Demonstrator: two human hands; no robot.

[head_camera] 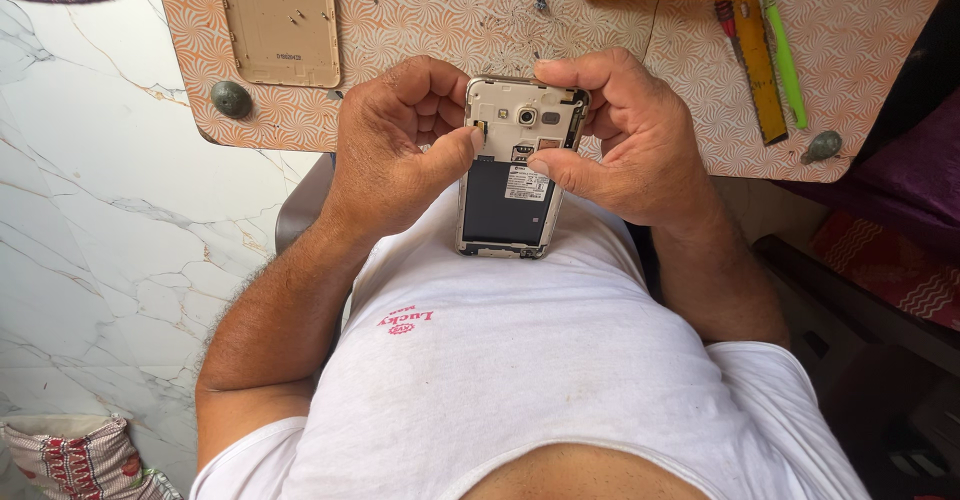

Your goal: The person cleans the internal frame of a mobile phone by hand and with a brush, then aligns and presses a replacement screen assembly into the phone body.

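Phone [512,175] w/ back cover off sits against his shirt, just below the table edge. Left hand [400,145] and right hand [625,135] both pinch its top sides, fingers curled tight. Looks light, stiff, fragile inside imo, so edges only.

Single head-worn camera: looking steeply down over the wearer's chest, close, facing the patterned orange bench [420,10] edge ahead.

The person wears a white short-sleeved T-shirt [520,360], faintly smudged across the belly, with a small red print on the chest; both forearms are bare and hairy, the hands without rings or watch.
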